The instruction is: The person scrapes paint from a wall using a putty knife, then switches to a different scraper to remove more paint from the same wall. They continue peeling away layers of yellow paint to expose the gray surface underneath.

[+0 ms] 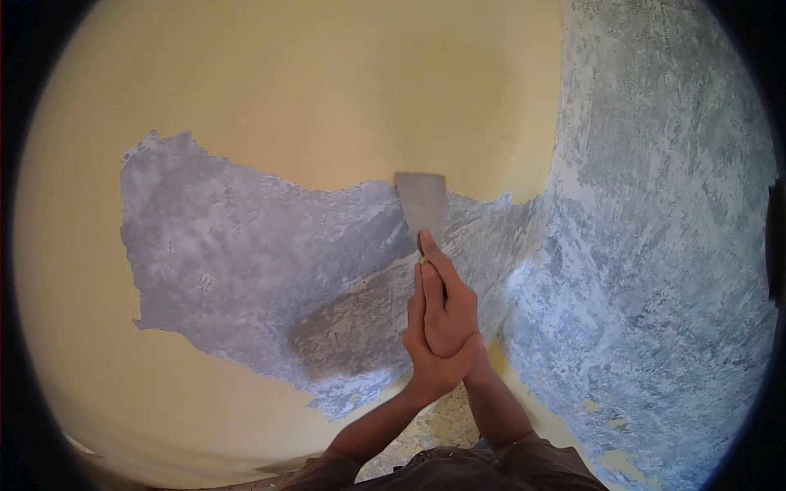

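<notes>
A wide-bladed metal scraper [422, 200] points up against the wall, its blade edge at the border between yellow paint [303, 90] and bared grey wall [221, 245]. My right hand [451, 315] is closed round its handle, the index finger stretched towards the blade. From the left and below, my left hand [426, 360] is clasped about the handle and the right hand, with its thumb across the right wrist. The handle is almost wholly hidden by the fingers.
To the right, a wall section [655, 204] is mottled grey and white, with a few yellow scraps low down. Pale flakes [454, 417] lie below, between my forearms. A shadow of my arms falls on the bared patch.
</notes>
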Demonstrator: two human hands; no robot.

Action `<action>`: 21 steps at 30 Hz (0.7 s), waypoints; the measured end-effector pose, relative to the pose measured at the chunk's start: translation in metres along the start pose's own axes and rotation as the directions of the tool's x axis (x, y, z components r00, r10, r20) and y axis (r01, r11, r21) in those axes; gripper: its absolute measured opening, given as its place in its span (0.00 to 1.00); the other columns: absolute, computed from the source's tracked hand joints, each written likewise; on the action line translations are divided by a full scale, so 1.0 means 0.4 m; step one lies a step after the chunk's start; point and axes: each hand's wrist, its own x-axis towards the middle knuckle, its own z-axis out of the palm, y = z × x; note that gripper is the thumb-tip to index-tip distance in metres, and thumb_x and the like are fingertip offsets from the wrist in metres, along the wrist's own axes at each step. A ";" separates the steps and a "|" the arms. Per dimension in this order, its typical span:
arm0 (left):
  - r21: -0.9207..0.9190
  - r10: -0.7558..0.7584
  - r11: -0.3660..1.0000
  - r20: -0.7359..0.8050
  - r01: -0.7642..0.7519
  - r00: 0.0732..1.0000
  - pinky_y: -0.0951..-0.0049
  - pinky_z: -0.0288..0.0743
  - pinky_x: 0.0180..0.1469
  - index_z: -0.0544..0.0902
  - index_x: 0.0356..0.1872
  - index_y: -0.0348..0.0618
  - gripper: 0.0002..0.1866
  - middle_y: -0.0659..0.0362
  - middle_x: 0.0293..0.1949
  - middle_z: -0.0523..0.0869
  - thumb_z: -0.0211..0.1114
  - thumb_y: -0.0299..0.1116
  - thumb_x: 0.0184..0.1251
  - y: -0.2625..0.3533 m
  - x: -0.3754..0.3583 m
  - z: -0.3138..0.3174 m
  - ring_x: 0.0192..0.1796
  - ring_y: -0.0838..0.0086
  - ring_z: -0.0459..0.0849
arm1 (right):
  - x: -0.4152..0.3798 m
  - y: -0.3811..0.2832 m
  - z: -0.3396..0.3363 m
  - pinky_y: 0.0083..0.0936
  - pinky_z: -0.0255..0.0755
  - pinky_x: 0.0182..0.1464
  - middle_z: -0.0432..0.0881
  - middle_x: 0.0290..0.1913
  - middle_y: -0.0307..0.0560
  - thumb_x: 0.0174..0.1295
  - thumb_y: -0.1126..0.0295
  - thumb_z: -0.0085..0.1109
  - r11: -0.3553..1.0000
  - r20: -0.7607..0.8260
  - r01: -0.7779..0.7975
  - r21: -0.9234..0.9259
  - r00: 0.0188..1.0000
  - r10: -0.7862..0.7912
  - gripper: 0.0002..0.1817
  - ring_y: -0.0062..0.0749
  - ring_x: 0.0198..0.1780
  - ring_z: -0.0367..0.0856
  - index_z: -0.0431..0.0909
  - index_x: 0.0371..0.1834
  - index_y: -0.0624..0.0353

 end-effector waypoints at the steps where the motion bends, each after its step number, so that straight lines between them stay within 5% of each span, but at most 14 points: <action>1: 0.004 0.004 1.000 0.003 -0.004 1.000 0.55 0.60 0.68 0.43 0.73 0.25 0.49 0.36 0.71 0.55 0.65 0.32 0.57 -0.002 0.005 -0.004 0.71 0.47 0.61 | -0.025 0.004 -0.006 0.29 0.71 0.52 0.77 0.58 0.60 0.73 0.69 0.44 0.997 0.053 -0.072 0.034 0.996 0.070 0.20 0.46 0.55 0.79 0.69 0.68 0.55; 2: 0.005 0.013 1.000 0.007 -0.014 1.000 0.55 0.60 0.67 0.43 0.73 0.25 0.49 0.36 0.71 0.55 0.65 0.32 0.57 -0.006 0.015 -0.005 0.71 0.47 0.61 | -0.044 0.008 -0.007 0.25 0.65 0.64 0.74 0.65 0.57 0.74 0.72 0.44 0.988 0.104 -0.140 0.061 0.986 0.133 0.20 0.39 0.67 0.72 0.69 0.66 0.63; 3: 0.003 0.026 1.000 0.011 -0.026 1.000 0.55 0.60 0.67 0.43 0.73 0.25 0.50 0.36 0.71 0.55 0.65 0.32 0.56 -0.010 0.028 -0.004 0.71 0.47 0.61 | -0.054 0.028 0.000 0.25 0.65 0.64 0.74 0.65 0.57 0.74 0.72 0.44 0.991 0.096 -0.123 0.060 0.989 0.117 0.20 0.39 0.67 0.72 0.69 0.66 0.63; 5: 0.000 0.027 1.000 0.013 -0.027 1.000 0.55 0.61 0.67 0.43 0.73 0.26 0.50 0.36 0.71 0.55 0.65 0.32 0.56 -0.016 0.030 -0.001 0.71 0.48 0.61 | -0.074 0.080 0.017 0.33 0.76 0.40 0.81 0.55 0.58 0.73 0.67 0.44 0.990 0.019 0.106 -0.092 0.994 -0.104 0.21 0.50 0.43 0.86 0.69 0.69 0.49; 8: 0.020 -0.055 0.998 0.010 0.054 0.998 0.55 0.61 0.67 0.42 0.73 0.26 0.50 0.36 0.71 0.55 0.65 0.31 0.56 -0.010 -0.049 -0.007 0.71 0.48 0.61 | -0.026 0.003 0.011 0.31 0.76 0.44 0.80 0.57 0.56 0.74 0.67 0.44 0.993 0.065 -0.115 0.004 0.991 0.114 0.21 0.49 0.47 0.85 0.69 0.69 0.49; 14: 0.138 0.087 0.986 0.024 -0.090 0.996 0.56 0.61 0.67 0.42 0.73 0.26 0.50 0.36 0.71 0.55 0.66 0.31 0.55 -0.037 -0.045 -0.017 0.71 0.50 0.61 | -0.089 0.026 0.001 0.26 0.75 0.51 0.78 0.60 0.56 0.74 0.68 0.44 0.987 0.104 -0.163 -0.003 0.981 0.163 0.20 0.46 0.56 0.82 0.70 0.68 0.51; 17: 0.200 0.147 0.969 0.021 -0.148 0.989 0.57 0.62 0.66 0.42 0.73 0.26 0.51 0.37 0.71 0.55 0.66 0.31 0.55 -0.038 -0.046 -0.017 0.71 0.51 0.62 | -0.025 0.018 0.023 0.27 0.75 0.52 0.78 0.60 0.56 0.74 0.67 0.44 0.999 0.008 0.047 -0.005 0.999 -0.047 0.21 0.47 0.57 0.81 0.69 0.68 0.51; 18: 0.206 0.132 0.970 0.020 -0.133 0.991 0.57 0.62 0.66 0.42 0.73 0.26 0.51 0.37 0.71 0.55 0.66 0.31 0.55 -0.010 -0.028 -0.019 0.71 0.51 0.62 | 0.001 0.009 0.027 0.27 0.75 0.52 0.78 0.60 0.56 0.74 0.67 0.44 0.999 0.014 0.032 -0.001 0.999 -0.032 0.21 0.47 0.57 0.81 0.69 0.68 0.51; 20: -0.161 -0.211 0.965 0.008 0.209 0.977 0.58 0.60 0.68 0.43 0.73 0.25 0.52 0.38 0.72 0.55 0.68 0.31 0.53 0.062 0.031 -0.016 0.72 0.53 0.61 | 0.041 -0.012 0.030 0.28 0.74 0.53 0.78 0.60 0.56 0.74 0.66 0.44 0.994 -0.041 0.092 0.058 0.995 -0.089 0.21 0.48 0.58 0.79 0.69 0.68 0.51; 21: -0.158 -0.213 0.964 0.010 0.212 0.977 0.58 0.60 0.68 0.43 0.73 0.25 0.52 0.38 0.72 0.55 0.68 0.31 0.53 0.059 0.022 -0.004 0.72 0.53 0.61 | 0.027 -0.015 0.025 0.28 0.74 0.53 0.78 0.60 0.56 0.74 0.66 0.44 0.994 -0.043 0.089 0.060 0.995 -0.087 0.21 0.48 0.58 0.79 0.69 0.68 0.51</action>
